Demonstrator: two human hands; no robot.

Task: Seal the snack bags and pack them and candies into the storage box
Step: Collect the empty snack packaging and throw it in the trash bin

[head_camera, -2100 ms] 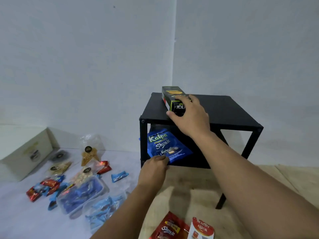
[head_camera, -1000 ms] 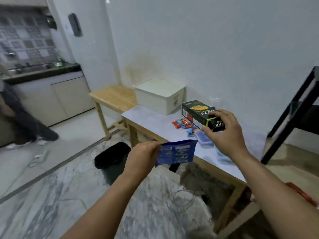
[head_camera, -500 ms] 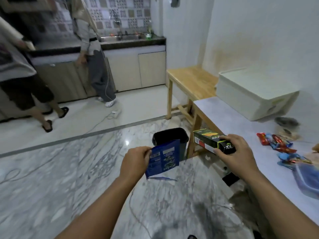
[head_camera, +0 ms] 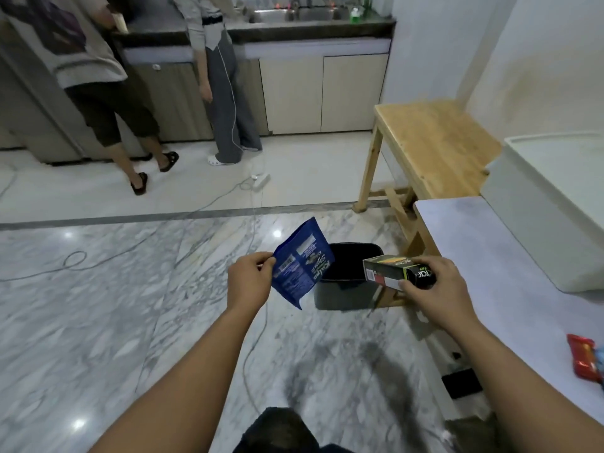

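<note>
My left hand (head_camera: 248, 282) pinches a blue snack bag (head_camera: 302, 264) by its edge, held out over the marble floor. My right hand (head_camera: 431, 289) grips a black-and-green snack box (head_camera: 389, 271) by one end. Both items hang just above a black waste bin (head_camera: 346, 282) on the floor, the bag at its left rim and the box at its right rim. The white storage box (head_camera: 549, 204) with its lid on stands on the grey-topped table (head_camera: 490, 256) at the right. A red candy (head_camera: 585, 359) lies at the table's right edge.
A low wooden table (head_camera: 431, 142) stands beyond the grey table. Two people (head_camera: 222, 76) stand at the kitchen counter (head_camera: 294, 31) at the back. Cables (head_camera: 196, 210) trail across the floor. A dark rug patch (head_camera: 277, 429) lies near my feet.
My view has swung left from the black shelf and table towards the floor and kitchen. Both hands carried the blue bag and the box along and now hold them over the bin.
</note>
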